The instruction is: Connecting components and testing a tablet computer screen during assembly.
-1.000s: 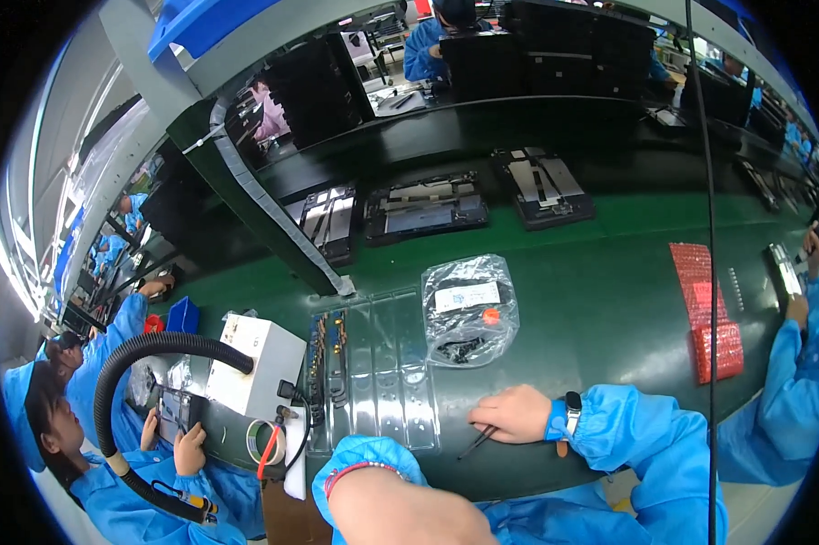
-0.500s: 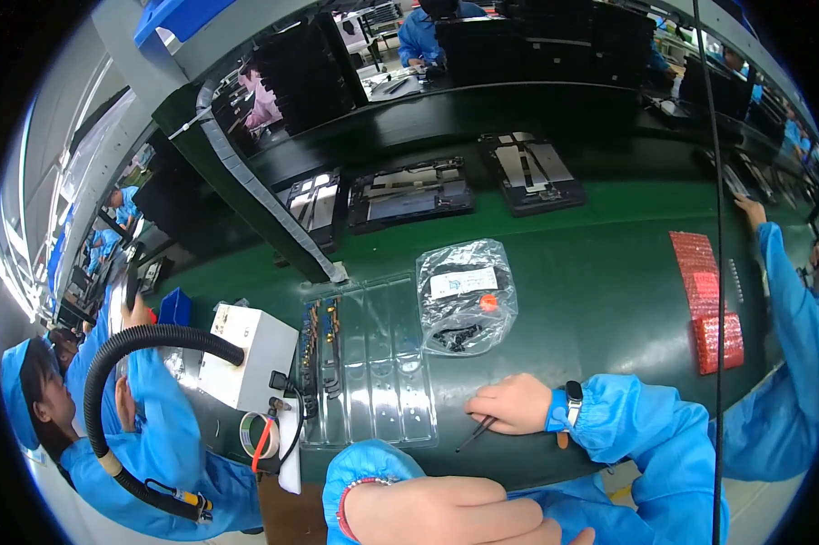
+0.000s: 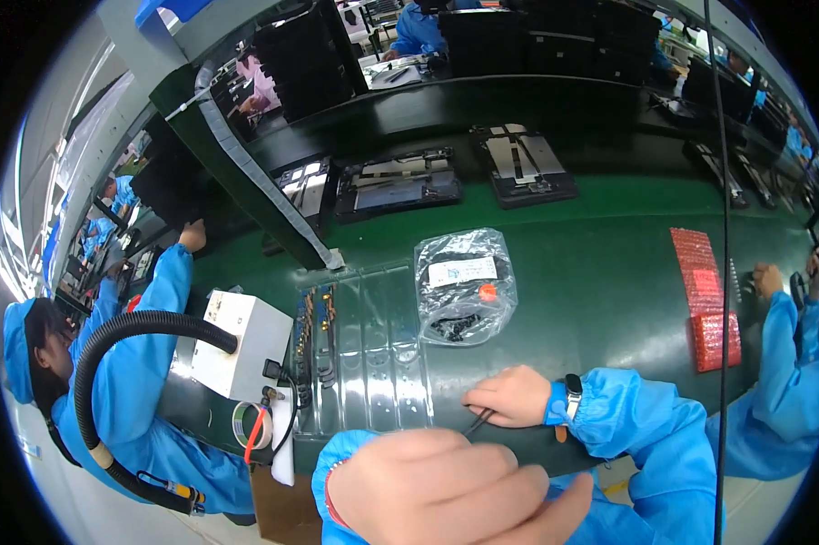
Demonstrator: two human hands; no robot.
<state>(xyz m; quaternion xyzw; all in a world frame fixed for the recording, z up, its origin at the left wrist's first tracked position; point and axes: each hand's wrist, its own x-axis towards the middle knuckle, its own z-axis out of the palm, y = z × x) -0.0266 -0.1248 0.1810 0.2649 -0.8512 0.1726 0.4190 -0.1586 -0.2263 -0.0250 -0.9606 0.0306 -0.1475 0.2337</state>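
Observation:
My right hand (image 3: 511, 398) rests on the green table, its fingers closed round dark tweezers (image 3: 479, 422) that point toward me. Close to the camera, my left hand (image 3: 455, 495) hangs over the table's near edge, palm down, fingers loosely bent and apart; nothing shows in it. Beyond it lies a clear plastic tray (image 3: 387, 363) with long grooves. Narrow dark parts with gold and blue bits (image 3: 304, 341) fill its left grooves. Behind my right hand is a clear plastic bag (image 3: 464, 313) with a white label, an orange dot and small black parts inside.
A white box (image 3: 241, 345) with a black corrugated hose (image 3: 96, 363) stands left, beside a tape roll (image 3: 251, 425). Opened tablet-like devices (image 3: 400, 189) line the back. Red bubble wrap (image 3: 716, 341) lies right. A slanted post (image 3: 246, 173) rises from the table. Co-workers sit on both sides.
My left hand has risen closer to the camera, its fingers bending more. My right hand stays almost still with the tweezers. The left co-worker reaches farther forward; the right one's hand has drawn back.

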